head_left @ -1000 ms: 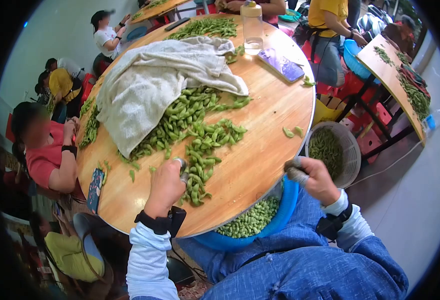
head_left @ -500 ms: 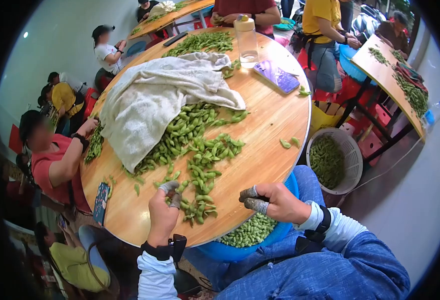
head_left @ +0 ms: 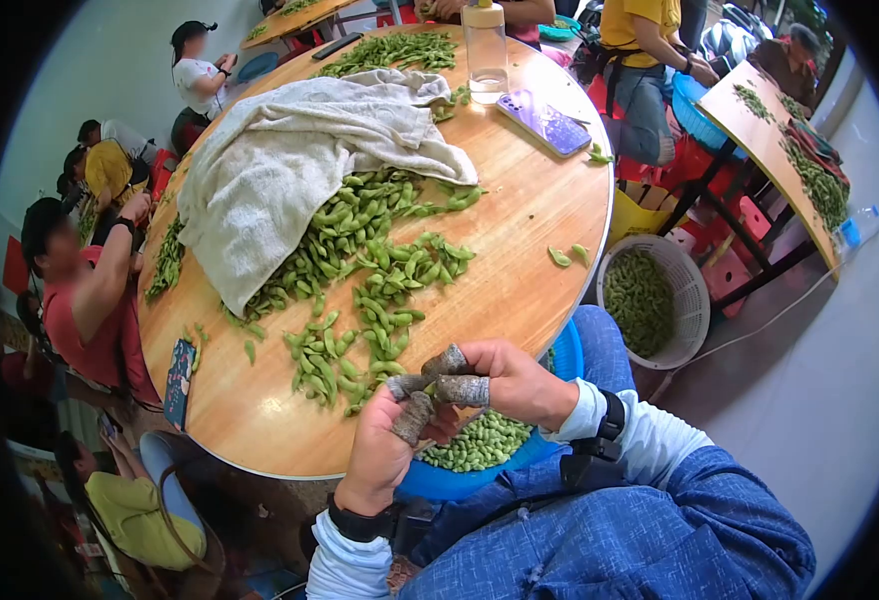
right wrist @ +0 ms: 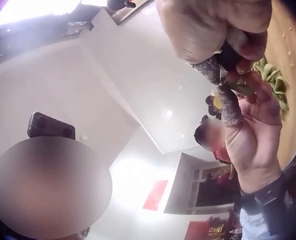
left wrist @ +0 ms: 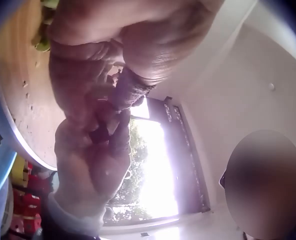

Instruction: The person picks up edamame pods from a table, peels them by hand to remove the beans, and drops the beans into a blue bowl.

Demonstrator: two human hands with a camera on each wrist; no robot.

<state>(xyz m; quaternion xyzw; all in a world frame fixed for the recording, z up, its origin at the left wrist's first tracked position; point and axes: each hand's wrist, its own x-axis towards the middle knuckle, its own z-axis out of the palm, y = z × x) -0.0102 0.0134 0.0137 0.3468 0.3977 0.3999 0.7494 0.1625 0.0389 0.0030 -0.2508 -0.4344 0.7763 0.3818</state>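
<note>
Both hands meet at the near edge of the round wooden table [head_left: 520, 290], over a blue basin [head_left: 571, 350] of shelled green beans [head_left: 480, 442]. My left hand [head_left: 375, 458], its thumb and a finger wrapped in worn grey tape, pinches a green soybean pod [right wrist: 244, 89]. From the right, my right hand [head_left: 522, 384] pinches the same pod with its taped thumb and finger. Fingers mostly hide the pod in the head view. Loose soybean pods [head_left: 388, 300] lie on the tabletop just beyond the hands, spreading from a larger heap under a pale towel [head_left: 270, 165].
A clear bottle [head_left: 486, 60] and a purple phone [head_left: 545, 122] stand and lie at the back right. At the table's left edge lies a dark patterned box [head_left: 180, 385]. A white basket [head_left: 695, 310] of pods is on the floor at right. Other people sit around nearby tables.
My right hand has swung left from beyond the table's right edge to meet the left. My left hand has come back from the pods toward my body, and several pods now lie spread further left.
</note>
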